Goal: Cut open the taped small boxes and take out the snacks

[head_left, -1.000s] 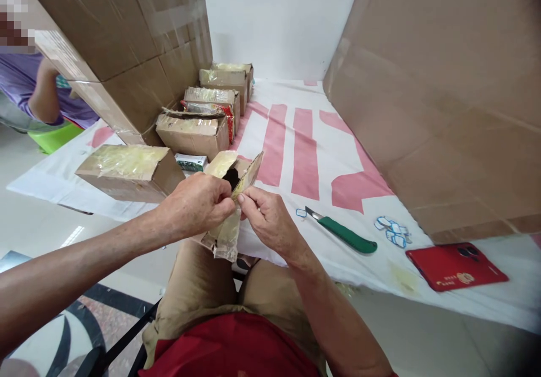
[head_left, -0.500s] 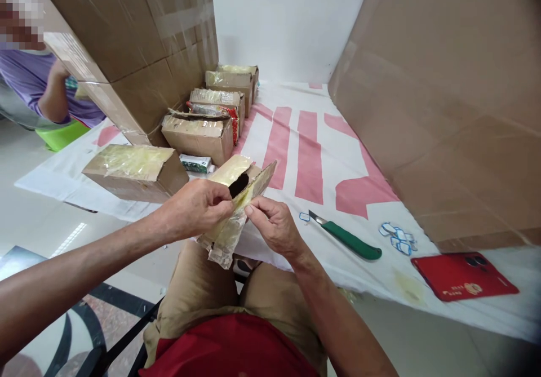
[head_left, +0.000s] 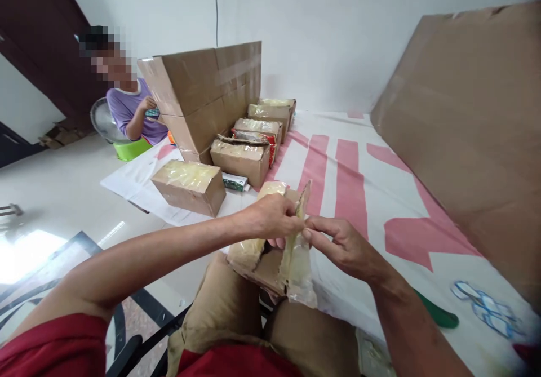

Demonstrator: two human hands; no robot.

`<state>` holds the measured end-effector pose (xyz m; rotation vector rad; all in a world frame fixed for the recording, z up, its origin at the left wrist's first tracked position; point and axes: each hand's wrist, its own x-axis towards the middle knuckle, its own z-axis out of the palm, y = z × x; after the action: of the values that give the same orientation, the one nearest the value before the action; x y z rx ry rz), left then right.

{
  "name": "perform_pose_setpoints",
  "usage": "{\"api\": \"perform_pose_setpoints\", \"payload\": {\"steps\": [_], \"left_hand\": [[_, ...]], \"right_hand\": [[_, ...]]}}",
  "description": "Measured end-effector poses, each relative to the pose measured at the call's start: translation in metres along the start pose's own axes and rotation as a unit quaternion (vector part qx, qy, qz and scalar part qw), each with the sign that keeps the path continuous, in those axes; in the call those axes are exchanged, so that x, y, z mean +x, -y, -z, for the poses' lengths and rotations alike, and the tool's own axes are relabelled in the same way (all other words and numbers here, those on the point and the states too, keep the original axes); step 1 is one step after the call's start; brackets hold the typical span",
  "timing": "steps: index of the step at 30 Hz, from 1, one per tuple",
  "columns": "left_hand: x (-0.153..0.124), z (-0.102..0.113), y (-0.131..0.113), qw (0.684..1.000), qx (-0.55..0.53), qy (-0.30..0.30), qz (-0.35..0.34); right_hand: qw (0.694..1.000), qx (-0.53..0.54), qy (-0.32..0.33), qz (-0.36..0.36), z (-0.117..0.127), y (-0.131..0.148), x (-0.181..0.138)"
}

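A small cardboard box (head_left: 270, 271) with yellowed tape rests at the table's front edge, over my lap, its top partly open. My left hand (head_left: 274, 216) reaches across it with fingers closed on the raised flap (head_left: 302, 196), some of them inside the opening. From the other side my right hand (head_left: 338, 242) pinches the same taped flap, fingertips close to those of the left. Loose clear tape (head_left: 302, 275) hangs from the flap's lower end. A green-handled knife (head_left: 437, 309) lies partly hidden behind my right forearm.
Several taped boxes (head_left: 239, 157) line up on the left, beside a tall wall of cartons (head_left: 194, 84). A white-green tube (head_left: 235, 182) lies between two boxes. Blue-edged labels (head_left: 486, 309) sit at the right, below a large cardboard panel (head_left: 465, 140). Another person (head_left: 127, 109) sits beyond the cartons.
My view has swung left and up, bringing the other person into fuller sight. The flap stands more upright and the box opening is wider. Both hands stay on the flap.
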<state>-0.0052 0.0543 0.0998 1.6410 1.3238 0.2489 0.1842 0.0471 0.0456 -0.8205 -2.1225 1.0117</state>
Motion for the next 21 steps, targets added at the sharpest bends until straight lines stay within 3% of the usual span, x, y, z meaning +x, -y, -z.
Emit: {"api": "perform_pose_setpoints", "payload": {"steps": [3, 7, 10, 15, 21], "left_hand": [[0.008, -0.001, -0.016, 0.998, 0.044, 0.026, 0.026], [0.014, 0.002, -0.031, 0.992, 0.06, 0.086, 0.071], [0.014, 0.0, -0.032, 0.991, 0.066, 0.086, 0.076], [0.009, -0.007, -0.026, 0.993, 0.054, 0.095, 0.042], [0.009, -0.01, -0.024, 0.996, 0.009, 0.074, 0.052]], "right_hand": [[1.0, -0.011, 0.008, -0.024, 0.007, -0.003, -0.005], [0.996, 0.009, -0.045, -0.081, 0.006, -0.009, -0.013], [0.991, 0.011, -0.066, -0.112, 0.008, -0.007, -0.012], [0.981, -0.038, -0.028, -0.188, 0.015, -0.004, -0.004], [0.977, -0.005, 0.055, -0.204, 0.029, -0.016, 0.0]]}}
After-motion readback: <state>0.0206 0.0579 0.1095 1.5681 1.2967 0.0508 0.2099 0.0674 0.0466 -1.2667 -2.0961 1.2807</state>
